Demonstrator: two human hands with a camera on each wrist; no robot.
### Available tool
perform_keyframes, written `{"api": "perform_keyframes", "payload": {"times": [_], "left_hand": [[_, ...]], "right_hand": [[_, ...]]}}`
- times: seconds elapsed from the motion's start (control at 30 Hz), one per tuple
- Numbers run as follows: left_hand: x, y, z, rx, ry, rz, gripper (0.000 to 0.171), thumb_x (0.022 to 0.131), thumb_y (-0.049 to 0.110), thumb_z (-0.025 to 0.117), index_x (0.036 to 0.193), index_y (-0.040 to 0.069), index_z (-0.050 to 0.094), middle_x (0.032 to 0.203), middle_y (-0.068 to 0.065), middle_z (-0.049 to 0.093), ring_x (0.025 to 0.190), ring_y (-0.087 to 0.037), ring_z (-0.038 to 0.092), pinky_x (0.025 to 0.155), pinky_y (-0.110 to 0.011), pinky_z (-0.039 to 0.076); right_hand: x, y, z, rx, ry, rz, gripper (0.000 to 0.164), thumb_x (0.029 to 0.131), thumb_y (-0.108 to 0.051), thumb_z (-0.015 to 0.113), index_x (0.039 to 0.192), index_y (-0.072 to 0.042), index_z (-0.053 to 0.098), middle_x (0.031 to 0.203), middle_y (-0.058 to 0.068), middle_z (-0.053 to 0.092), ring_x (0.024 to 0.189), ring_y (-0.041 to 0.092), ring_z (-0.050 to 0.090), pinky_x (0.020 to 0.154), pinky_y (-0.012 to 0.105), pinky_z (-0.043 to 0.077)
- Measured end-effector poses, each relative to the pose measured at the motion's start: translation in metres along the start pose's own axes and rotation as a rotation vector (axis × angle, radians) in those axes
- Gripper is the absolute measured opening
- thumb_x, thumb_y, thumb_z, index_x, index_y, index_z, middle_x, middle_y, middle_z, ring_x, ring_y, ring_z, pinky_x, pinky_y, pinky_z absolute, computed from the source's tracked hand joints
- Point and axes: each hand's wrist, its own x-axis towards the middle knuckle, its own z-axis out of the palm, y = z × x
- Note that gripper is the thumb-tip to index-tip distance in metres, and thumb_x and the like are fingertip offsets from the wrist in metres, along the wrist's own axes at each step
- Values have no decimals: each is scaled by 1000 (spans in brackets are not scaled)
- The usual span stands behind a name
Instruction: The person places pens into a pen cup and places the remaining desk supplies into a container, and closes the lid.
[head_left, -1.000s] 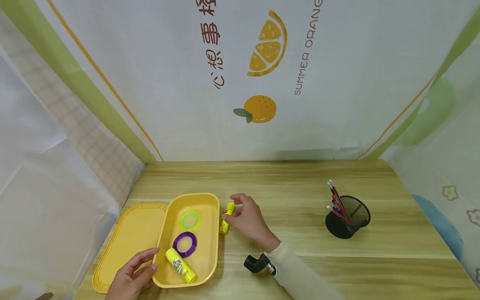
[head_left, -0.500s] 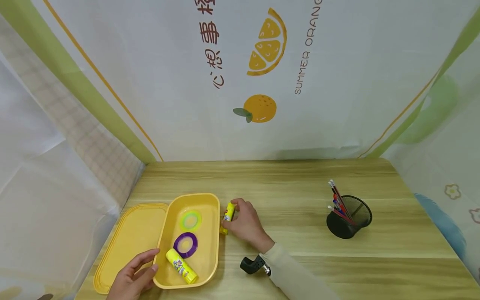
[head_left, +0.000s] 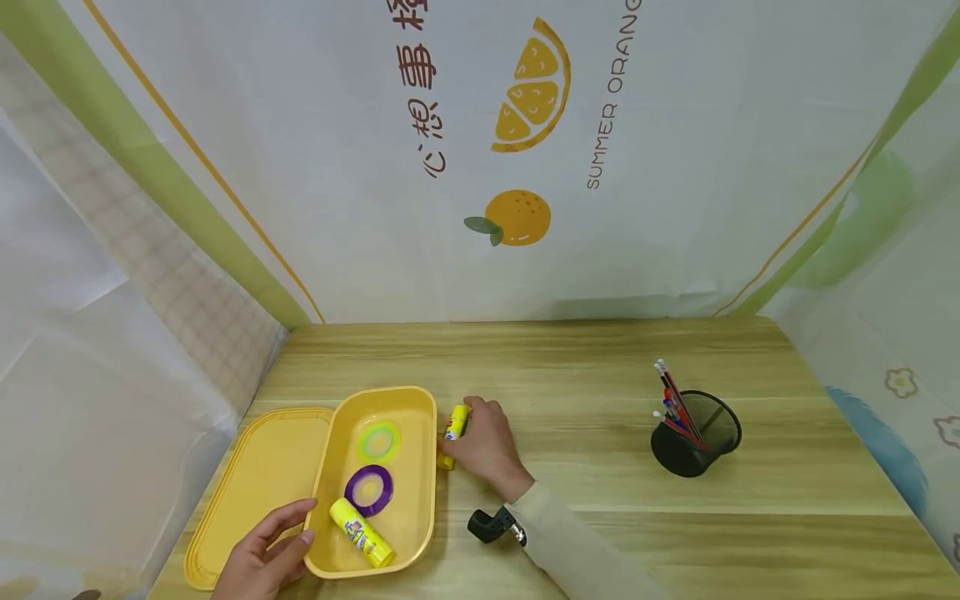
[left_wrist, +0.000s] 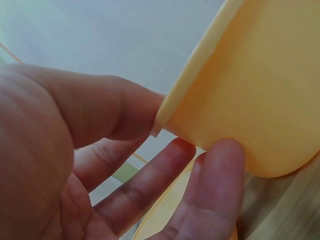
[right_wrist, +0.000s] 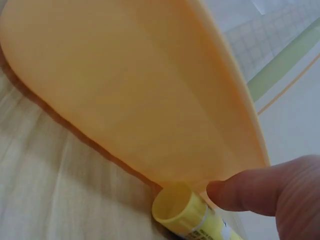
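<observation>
A yellow glue stick (head_left: 456, 422) lies on the table just right of the yellow plastic box (head_left: 428, 500). My right hand (head_left: 489, 442) grips it, thumb on the box side and fingers on the far right side. In the right wrist view the thumb (right_wrist: 245, 190) is over the glue stick (right_wrist: 182, 212), close to the box wall. My left hand (head_left: 266, 550) touches the box's left wall near its front corner with index finger and thumb. In the box are a larger yellow glue stick (head_left: 362, 532), a purple tape roll (head_left: 368, 490) and a yellow-green tape roll (head_left: 378, 442).
The yellow lid (head_left: 258, 483) lies flat left of the box, partly under it. A black mesh pen holder (head_left: 693, 437) with several pencils and pens stands at the right. On the right wrist sits a black camera mount (head_left: 489, 526). A printed white cloth (head_left: 637, 250) hangs behind the table.
My right hand has moved slightly left and closed in on the glue stick beside the box. The left hand and the box have stayed in place.
</observation>
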Motion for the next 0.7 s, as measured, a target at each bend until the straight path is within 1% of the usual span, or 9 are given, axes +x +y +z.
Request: {"api": "perform_keyframes", "payload": {"times": [0.1,0.23,0.33,0.43,0.57,0.7], "left_hand": [[0,0,0,-10,-2,2,53,98,20,76,146,4,60,128,1,62,100,-3,69,79,-33,64],[-1,1,1,-11,-3,-3,53,98,20,76,146,5,60,126,4,61,100,-3,69,79,-33,64],[-1,1,1,-8,-2,-4,53,98,20,76,146,5,60,127,4,61,100,-2,69,79,-33,64],[-1,1,1,-10,-1,3,53,98,20,76,146,5,60,126,4,61,100,-2,69,79,-33,64],[-2,0,1,-25,0,15,52,98,17,75,146,3,60,121,8,60,99,-3,69,78,-33,64],[-2,-1,1,-34,0,23,51,99,16,74,146,3,59,119,9,60,98,-4,70,77,-33,64]], "right_hand": [[1,-1,1,-29,11,1,80,73,-29,93,138,5,62,114,15,59,96,22,53,81,34,50],[1,-3,2,-37,11,0,75,73,-27,93,134,4,65,110,12,58,93,21,51,80,32,49],[0,-4,1,-34,2,-6,73,73,-25,93,134,3,65,109,11,58,94,20,51,80,33,50],[-1,-4,-1,-29,-23,-3,74,72,-24,93,135,1,64,113,12,57,96,20,51,81,33,51],[-2,-3,-7,10,-56,9,75,71,-25,93,136,-2,62,117,13,58,98,22,52,81,35,51],[-1,0,-13,81,-73,-2,71,72,-19,90,135,-5,59,113,11,64,94,22,58,76,33,54]]}}
